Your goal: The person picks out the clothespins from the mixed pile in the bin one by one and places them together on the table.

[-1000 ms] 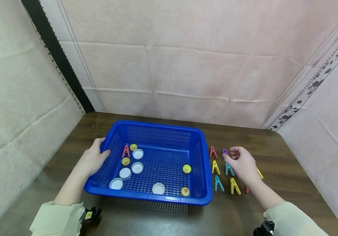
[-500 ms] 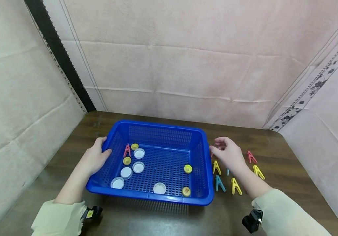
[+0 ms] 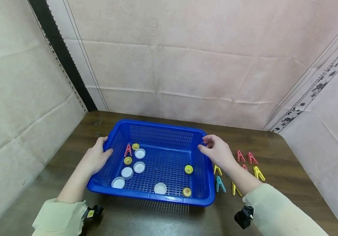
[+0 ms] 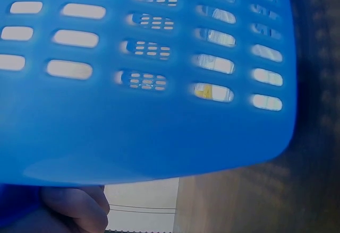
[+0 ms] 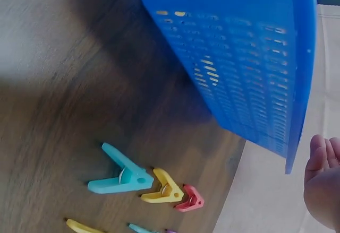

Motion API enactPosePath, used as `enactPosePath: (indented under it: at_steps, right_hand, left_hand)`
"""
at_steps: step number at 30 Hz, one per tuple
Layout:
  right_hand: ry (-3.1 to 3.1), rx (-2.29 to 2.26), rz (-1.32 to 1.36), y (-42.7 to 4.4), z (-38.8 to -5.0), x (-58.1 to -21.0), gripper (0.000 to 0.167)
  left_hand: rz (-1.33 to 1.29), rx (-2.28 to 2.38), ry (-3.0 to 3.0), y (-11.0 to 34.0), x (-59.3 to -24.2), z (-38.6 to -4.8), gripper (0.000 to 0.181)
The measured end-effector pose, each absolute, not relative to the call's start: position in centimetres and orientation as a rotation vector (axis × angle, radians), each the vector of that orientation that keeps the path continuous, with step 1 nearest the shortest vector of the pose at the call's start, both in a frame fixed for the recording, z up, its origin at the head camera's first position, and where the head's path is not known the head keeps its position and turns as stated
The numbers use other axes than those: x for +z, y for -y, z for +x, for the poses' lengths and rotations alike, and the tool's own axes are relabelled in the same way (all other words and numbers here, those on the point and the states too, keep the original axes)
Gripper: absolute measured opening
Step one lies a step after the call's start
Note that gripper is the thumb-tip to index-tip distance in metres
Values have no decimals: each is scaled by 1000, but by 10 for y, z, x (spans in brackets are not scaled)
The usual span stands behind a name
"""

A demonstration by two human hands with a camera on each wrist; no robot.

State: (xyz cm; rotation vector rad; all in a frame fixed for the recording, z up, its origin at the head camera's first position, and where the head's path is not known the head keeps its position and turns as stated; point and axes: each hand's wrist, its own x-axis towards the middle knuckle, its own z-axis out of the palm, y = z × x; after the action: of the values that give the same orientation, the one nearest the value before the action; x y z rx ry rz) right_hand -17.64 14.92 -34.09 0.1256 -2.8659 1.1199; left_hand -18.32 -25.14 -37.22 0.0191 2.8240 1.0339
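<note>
My left hand [image 3: 95,159] holds the left rim of a blue perforated plastic basket [image 3: 151,196], thumb inside and fingers outside. In the left wrist view, its curled fingers [image 4: 79,206] show at the bottom edge beside the basket wall. My right hand [image 3: 217,152] is at the basket's right rim, fingers loosely bent, nothing seen in them. The right wrist view shows this hand [image 5: 321,182] just off the rim. Inside the basket are several white bottle caps [image 3: 160,188], several yellow caps [image 3: 188,169] and a red clothespin [image 3: 128,150].
Right of the basket, several clothespins lie on the wooden table [image 3: 278,164]: red [image 3: 251,158], yellow [image 3: 258,173], light blue [image 3: 220,184] and a purple one [image 5: 171,231]. My right forearm covers some of them. Pale cloth [image 3: 169,72] hangs behind the table and at both sides.
My right hand has moved left from above the clothespins to the basket's right rim. Red clothespins it covered now show. The left hand keeps its hold on the basket.
</note>
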Motion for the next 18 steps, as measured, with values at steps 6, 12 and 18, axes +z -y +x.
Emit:
enactPosePath:
  at_steps: [6, 12, 18]
  right_hand:
    - [2873, 1115, 160, -143, -178, -341, 41]
    - [2888, 1128, 233, -130, -180, -339, 42]
    - [2895, 1173, 306, -114, -180, -339, 42]
  left_hand:
    - [15, 1041, -2815, 251, -372, -183, 62]
    - [24, 1048, -2821, 252, -372, -183, 62]
    - [25, 1047, -2825, 251, -372, -183, 62]
